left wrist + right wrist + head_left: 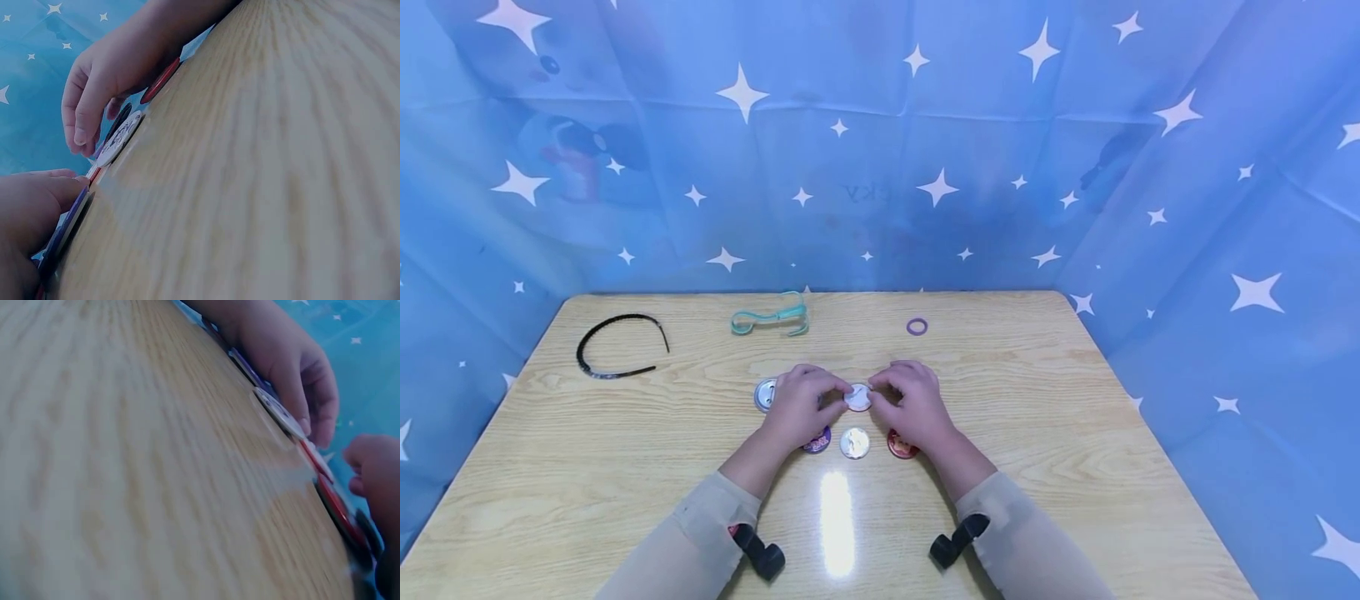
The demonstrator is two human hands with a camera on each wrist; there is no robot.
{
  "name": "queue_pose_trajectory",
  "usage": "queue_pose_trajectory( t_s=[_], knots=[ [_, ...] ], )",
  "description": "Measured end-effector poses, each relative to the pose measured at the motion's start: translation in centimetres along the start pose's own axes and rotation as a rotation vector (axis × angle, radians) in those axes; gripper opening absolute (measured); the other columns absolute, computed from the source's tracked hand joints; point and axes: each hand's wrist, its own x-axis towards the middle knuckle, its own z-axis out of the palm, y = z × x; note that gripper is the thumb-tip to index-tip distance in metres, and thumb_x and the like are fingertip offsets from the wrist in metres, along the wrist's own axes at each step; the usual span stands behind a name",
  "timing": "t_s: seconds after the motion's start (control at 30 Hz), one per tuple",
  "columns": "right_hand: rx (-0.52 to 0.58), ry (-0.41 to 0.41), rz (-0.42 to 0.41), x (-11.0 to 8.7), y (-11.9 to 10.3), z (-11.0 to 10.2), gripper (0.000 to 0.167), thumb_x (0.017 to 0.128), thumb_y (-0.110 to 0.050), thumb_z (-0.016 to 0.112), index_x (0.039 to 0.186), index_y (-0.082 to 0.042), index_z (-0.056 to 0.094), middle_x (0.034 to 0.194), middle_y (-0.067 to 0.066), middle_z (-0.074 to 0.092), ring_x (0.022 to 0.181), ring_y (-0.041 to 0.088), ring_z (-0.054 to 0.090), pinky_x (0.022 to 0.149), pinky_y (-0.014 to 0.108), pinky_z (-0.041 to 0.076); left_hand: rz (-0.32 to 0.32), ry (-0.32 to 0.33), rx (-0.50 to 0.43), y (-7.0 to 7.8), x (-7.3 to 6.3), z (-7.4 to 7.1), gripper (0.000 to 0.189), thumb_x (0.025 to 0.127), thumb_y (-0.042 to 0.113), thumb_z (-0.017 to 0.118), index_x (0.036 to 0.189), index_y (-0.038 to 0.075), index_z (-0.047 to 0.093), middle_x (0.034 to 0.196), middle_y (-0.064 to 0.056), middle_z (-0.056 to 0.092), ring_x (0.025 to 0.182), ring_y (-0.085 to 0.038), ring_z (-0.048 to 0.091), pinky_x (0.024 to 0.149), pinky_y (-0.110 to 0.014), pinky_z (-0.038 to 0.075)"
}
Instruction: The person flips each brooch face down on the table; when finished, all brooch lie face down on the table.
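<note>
Both hands meet at a white-faced, red-edged button badge (pixel 858 398) near the table's middle. My left hand (pixel 802 406) has thumb and index finger curled at its left edge. From the other side, my right hand (pixel 913 406) bends its thumb and index finger at the right edge. Nearer me lie a purple badge (pixel 817 441), partly under the left hand, a shiny white badge (pixel 854 443), and a red badge (pixel 902 445), partly covered by the right hand. A silver badge back with a pin (pixel 764 395) shows beside the left hand.
On the wooden table (pixel 625 467), a black headband (pixel 617 318) lies at the far left. A teal cord-like item (pixel 775 317) and a purple hair ring (pixel 917 327) lie toward the back. A blue star-patterned curtain (pixel 850 158) hangs behind the table.
</note>
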Motion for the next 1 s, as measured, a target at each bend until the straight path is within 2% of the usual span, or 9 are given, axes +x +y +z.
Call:
queue_pose_trajectory(
  t_s=[0.17,0.3,0.43,0.57,0.73,0.83,1.0],
  knots=[
    [-0.033,0.049,-0.004,-0.2,0.9,-0.9,0.014,0.090,-0.019,0.082,0.103,-0.013,0.081,0.109,0.001,0.079,0.120,0.034,0.064,0.109,0.062,0.037,-0.002,-0.018,0.004,0.0,-0.1,0.1,0.021,0.091,0.024,0.088,0.111,0.025,0.082,0.115,0.003,0.078,0.121,-0.029,0.061,0.101,-0.057,0.041],
    [-0.040,0.077,0.031,-0.4,1.7,-2.0,0.011,0.090,-0.019,0.082,0.100,-0.015,0.082,0.105,-0.003,0.079,0.116,0.030,0.065,0.106,0.058,0.040,0.006,-0.036,0.017,0.0,-0.2,0.0,0.020,0.092,0.023,0.087,0.111,0.025,0.082,0.119,0.002,0.077,0.123,-0.030,0.060,0.101,-0.057,0.041],
    [-0.063,0.081,0.085,-0.8,2.6,-3.1,0.014,0.090,-0.020,0.083,0.103,-0.013,0.082,0.108,0.001,0.078,0.115,0.030,0.064,0.106,0.056,0.043,0.004,-0.070,0.053,0.2,-0.1,-0.2,0.022,0.094,0.023,0.085,0.115,0.026,0.081,0.123,0.001,0.076,0.125,-0.030,0.058,0.103,-0.057,0.040],
    [-0.077,0.062,0.167,-1.4,3.7,-4.0,0.026,0.089,-0.025,0.086,0.109,-0.010,0.081,0.117,0.007,0.075,0.120,0.033,0.061,0.108,0.057,0.040,0.013,-0.105,0.091,0.5,0.2,-0.3,0.027,0.097,0.025,0.082,0.123,0.025,0.079,0.128,0.000,0.074,0.128,-0.030,0.057,0.106,-0.058,0.039],
    [-0.068,-0.007,0.247,-1.5,4.3,-4.4,0.042,0.089,-0.041,0.085,0.119,-0.011,0.080,0.128,0.011,0.070,0.128,0.035,0.055,0.113,0.058,0.034,0.023,-0.146,0.124,1.1,0.6,-0.2,0.034,0.098,0.030,0.079,0.131,0.023,0.075,0.129,-0.001,0.071,0.129,-0.031,0.056,0.107,-0.059,0.036],
    [-0.081,-0.032,0.261,-1.3,4.3,-4.3,0.046,0.090,-0.047,0.083,0.121,-0.013,0.080,0.130,0.010,0.069,0.129,0.036,0.053,0.114,0.058,0.032,0.012,-0.176,0.133,1.6,0.8,-0.1,0.040,0.098,0.036,0.078,0.135,0.022,0.073,0.130,-0.003,0.068,0.130,-0.032,0.054,0.107,-0.058,0.036],
    [-0.098,-0.039,0.266,-1.4,4.2,-4.0,0.047,0.090,-0.048,0.084,0.122,-0.014,0.080,0.130,0.009,0.067,0.129,0.035,0.053,0.114,0.059,0.031,-0.017,-0.208,0.133,2.2,1.4,0.5,0.048,0.097,0.043,0.077,0.139,0.021,0.069,0.134,-0.005,0.065,0.132,-0.033,0.053,0.108,-0.056,0.036]
  ],
)
